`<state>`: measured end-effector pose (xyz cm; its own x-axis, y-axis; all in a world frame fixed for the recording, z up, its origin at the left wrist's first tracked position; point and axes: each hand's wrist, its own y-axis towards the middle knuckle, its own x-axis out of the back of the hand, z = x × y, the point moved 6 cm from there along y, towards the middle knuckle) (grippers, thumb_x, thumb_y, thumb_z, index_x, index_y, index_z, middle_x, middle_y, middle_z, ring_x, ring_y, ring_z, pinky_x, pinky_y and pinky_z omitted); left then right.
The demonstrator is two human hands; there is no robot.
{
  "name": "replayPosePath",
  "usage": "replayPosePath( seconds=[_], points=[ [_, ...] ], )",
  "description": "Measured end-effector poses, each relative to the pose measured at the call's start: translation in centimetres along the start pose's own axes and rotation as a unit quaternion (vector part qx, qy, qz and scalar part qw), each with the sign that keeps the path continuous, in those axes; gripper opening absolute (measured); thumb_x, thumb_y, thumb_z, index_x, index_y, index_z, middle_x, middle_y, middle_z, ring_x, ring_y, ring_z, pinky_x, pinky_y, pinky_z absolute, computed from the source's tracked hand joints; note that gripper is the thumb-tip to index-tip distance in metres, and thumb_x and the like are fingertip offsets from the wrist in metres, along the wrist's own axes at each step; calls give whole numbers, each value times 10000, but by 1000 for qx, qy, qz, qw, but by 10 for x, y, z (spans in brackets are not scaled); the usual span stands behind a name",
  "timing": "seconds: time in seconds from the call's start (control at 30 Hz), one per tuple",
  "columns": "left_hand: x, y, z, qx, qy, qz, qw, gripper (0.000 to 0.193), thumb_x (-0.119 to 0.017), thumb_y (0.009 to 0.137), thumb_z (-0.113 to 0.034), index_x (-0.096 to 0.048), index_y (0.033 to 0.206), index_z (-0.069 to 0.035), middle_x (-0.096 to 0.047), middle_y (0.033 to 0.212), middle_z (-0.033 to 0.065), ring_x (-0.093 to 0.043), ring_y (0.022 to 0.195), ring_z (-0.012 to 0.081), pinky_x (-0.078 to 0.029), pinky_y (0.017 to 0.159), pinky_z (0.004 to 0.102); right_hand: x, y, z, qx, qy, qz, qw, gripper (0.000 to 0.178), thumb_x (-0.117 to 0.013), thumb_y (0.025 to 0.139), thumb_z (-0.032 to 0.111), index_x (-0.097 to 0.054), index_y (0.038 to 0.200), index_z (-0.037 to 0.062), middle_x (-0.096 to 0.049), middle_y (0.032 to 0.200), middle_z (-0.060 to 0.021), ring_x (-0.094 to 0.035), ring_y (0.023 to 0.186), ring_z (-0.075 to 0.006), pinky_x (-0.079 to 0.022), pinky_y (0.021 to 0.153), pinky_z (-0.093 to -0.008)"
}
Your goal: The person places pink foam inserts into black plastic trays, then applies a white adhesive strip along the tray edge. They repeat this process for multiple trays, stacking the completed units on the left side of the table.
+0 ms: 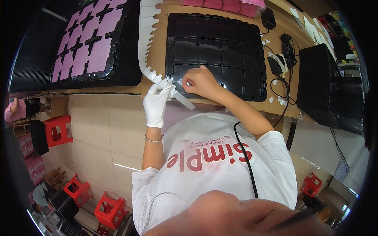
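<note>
A brown worktable (158,51) was spread across the upper part of the view, with a stack of black trays (128,67) set at its left, topped by pink sheets (100,51) parted by black crosses. To the right of that stack, a black compartmented tray (214,29) was laid flat in front of the person. Between the two, a white toothed strip (144,43) was stretched down from the far side of the table to its near edge, its teeth turned toward the flat tray. Near its lower end the strip was pinched firmly between the thumb and fingers of the gloved left hand (154,104), a short tail being left free beyond the grip. The bare right hand (202,82) was held at the tray's near left corner, just beside the strip, with its fingers curled nearly closed; whether the pale spot between them was a held piece, and whether the tray was touched, could not be told. For good handling, it was judged that the strip was best gripped close to the tab being worked and drawn lightly taut, that each tab was best taken by its edge, and that creasing was to be avoided. White scraps (271,100) were scattered beyond the tray's right side.
</note>
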<state>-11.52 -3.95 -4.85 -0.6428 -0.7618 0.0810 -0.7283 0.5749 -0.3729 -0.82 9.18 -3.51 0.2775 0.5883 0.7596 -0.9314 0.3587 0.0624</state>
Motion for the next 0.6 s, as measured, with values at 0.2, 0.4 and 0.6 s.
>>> replayPosePath(
  seconds=[0.2,0.4,0.6],
  points=[
    [-1,-5,-6,-16,-69,36,997,146,-714,886,-179,-654,868,-48,-627,722,-15,-509,571,12,-368,507,159,4,-27,-22,-103,622,-44,775,49,-599,874,54,-576,832,45,-602,930,-65,-562,853,-115,-452,763,-252],
    [-34,-14,-14,-17,-139,79,987,151,-714,886,-169,-622,859,-52,-602,707,-18,-504,576,20,-373,514,172,-2,-39,-2,-174,495,-94,846,113,-714,824,69,-674,923,33,-638,861,-17,-544,778,-44,-452,720,-243],
    [-54,-2,-25,-23,-107,101,989,137,-684,910,-174,-634,895,-47,-624,745,-2,-511,586,30,-391,533,172,44,-61,16,41,150,-294,943,81,-765,754,31,-696,795,44,-604,733,-19,-525,620,-88,-405,526,-262]
  ],
)
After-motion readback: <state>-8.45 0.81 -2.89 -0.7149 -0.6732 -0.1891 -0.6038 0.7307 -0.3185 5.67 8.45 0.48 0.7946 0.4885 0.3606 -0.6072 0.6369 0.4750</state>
